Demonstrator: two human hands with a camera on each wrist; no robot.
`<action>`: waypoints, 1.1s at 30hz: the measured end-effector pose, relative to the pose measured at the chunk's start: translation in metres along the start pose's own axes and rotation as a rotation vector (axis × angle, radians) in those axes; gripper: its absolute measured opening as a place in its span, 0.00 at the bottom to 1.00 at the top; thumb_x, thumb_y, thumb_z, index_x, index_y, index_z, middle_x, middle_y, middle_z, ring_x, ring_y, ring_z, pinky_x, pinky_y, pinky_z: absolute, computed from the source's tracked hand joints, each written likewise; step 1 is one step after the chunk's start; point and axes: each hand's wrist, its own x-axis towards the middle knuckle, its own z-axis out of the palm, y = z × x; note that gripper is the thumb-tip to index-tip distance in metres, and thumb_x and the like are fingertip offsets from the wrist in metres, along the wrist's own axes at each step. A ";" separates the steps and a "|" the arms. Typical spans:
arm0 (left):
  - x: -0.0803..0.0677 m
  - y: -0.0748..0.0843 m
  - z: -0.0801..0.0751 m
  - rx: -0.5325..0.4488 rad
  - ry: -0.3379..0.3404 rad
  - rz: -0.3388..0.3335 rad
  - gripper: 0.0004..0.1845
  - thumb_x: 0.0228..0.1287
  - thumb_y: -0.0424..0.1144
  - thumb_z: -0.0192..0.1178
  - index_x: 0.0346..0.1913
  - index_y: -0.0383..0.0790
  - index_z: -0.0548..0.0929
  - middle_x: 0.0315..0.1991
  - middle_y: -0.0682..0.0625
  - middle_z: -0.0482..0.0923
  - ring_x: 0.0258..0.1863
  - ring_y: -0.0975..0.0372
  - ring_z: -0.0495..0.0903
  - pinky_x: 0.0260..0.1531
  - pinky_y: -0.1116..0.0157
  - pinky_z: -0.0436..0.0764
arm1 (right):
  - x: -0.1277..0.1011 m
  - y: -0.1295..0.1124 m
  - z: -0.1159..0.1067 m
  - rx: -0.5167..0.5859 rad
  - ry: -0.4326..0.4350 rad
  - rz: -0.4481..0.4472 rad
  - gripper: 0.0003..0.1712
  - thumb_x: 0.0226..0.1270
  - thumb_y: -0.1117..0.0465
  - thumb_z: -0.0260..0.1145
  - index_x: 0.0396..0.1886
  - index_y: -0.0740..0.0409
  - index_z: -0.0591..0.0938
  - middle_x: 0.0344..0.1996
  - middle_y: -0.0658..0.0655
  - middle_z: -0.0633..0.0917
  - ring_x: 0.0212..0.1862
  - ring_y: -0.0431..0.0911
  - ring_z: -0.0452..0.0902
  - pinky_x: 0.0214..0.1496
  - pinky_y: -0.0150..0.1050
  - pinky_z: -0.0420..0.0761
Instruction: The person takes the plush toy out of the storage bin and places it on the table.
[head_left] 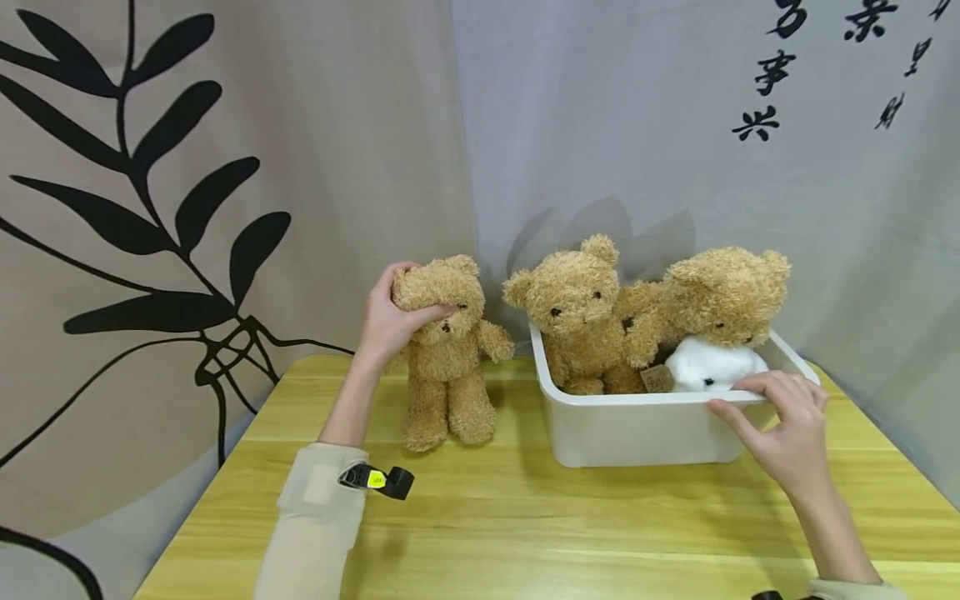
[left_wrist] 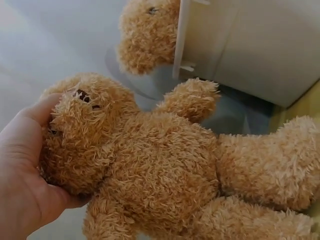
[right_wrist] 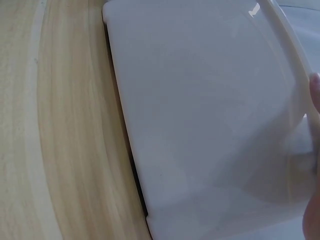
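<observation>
Tan bear (head_left: 448, 362) (head in left grip (head_left: 392, 321)).

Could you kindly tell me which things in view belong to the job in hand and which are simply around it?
Seemingly part of the job:
- held bear, its head in the left grip
- white bin, its rim in the right grip
- bears in the bin
- white plush toy

Simply around:
- wooden table
- leaf-patterned curtain
- lettered curtain
</observation>
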 end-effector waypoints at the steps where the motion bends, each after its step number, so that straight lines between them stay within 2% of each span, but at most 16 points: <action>1: 0.001 -0.001 0.000 -0.009 -0.004 -0.007 0.43 0.44 0.33 0.82 0.65 0.44 0.71 0.61 0.45 0.73 0.58 0.50 0.75 0.57 0.52 0.79 | 0.000 0.000 0.000 -0.001 0.000 -0.002 0.43 0.54 0.26 0.69 0.26 0.68 0.83 0.29 0.50 0.83 0.46 0.25 0.68 0.60 0.33 0.52; 4: 0.004 -0.003 0.000 -0.021 -0.021 -0.008 0.43 0.44 0.32 0.81 0.65 0.43 0.71 0.62 0.44 0.73 0.59 0.50 0.74 0.58 0.52 0.78 | -0.001 0.002 0.000 -0.006 0.003 -0.005 0.44 0.54 0.26 0.69 0.26 0.69 0.82 0.28 0.50 0.83 0.46 0.25 0.68 0.60 0.33 0.52; 11: 0.013 -0.008 -0.001 0.039 -0.088 -0.046 0.42 0.44 0.33 0.81 0.64 0.44 0.72 0.62 0.44 0.72 0.60 0.48 0.73 0.60 0.49 0.76 | -0.001 0.007 0.000 -0.011 0.001 -0.008 0.44 0.54 0.27 0.69 0.27 0.70 0.82 0.28 0.54 0.83 0.45 0.26 0.68 0.61 0.34 0.52; 15: 0.016 -0.021 -0.001 0.138 -0.148 -0.049 0.42 0.46 0.36 0.81 0.66 0.44 0.70 0.69 0.45 0.67 0.69 0.47 0.65 0.69 0.42 0.63 | -0.004 0.009 0.000 -0.006 -0.008 -0.004 0.43 0.53 0.26 0.69 0.27 0.68 0.83 0.30 0.50 0.83 0.46 0.26 0.68 0.61 0.34 0.52; 18: 0.019 -0.030 0.001 0.179 -0.184 -0.044 0.42 0.48 0.37 0.80 0.66 0.45 0.70 0.72 0.46 0.64 0.73 0.47 0.59 0.70 0.38 0.56 | -0.004 0.010 0.000 -0.009 -0.010 -0.004 0.43 0.53 0.26 0.69 0.28 0.68 0.83 0.30 0.49 0.83 0.46 0.26 0.68 0.61 0.34 0.52; 23: 0.023 -0.045 0.011 0.189 -0.204 -0.038 0.40 0.50 0.36 0.79 0.66 0.47 0.70 0.73 0.46 0.63 0.74 0.46 0.57 0.71 0.37 0.54 | -0.004 0.010 0.000 -0.008 -0.001 -0.006 0.43 0.54 0.27 0.69 0.27 0.68 0.83 0.29 0.51 0.83 0.46 0.27 0.68 0.62 0.34 0.52; 27: 0.023 -0.055 0.017 0.180 -0.212 -0.060 0.39 0.52 0.35 0.77 0.66 0.47 0.69 0.73 0.46 0.62 0.74 0.46 0.56 0.71 0.37 0.53 | -0.004 0.009 0.000 -0.010 0.003 -0.008 0.43 0.54 0.27 0.69 0.27 0.68 0.82 0.29 0.51 0.83 0.46 0.27 0.68 0.62 0.34 0.52; 33: 0.024 -0.066 0.018 0.171 -0.243 -0.079 0.40 0.54 0.36 0.76 0.68 0.45 0.66 0.73 0.45 0.60 0.75 0.46 0.54 0.71 0.37 0.52 | -0.004 0.009 0.000 -0.016 -0.004 -0.007 0.43 0.54 0.27 0.69 0.27 0.68 0.83 0.30 0.48 0.83 0.47 0.26 0.68 0.62 0.34 0.52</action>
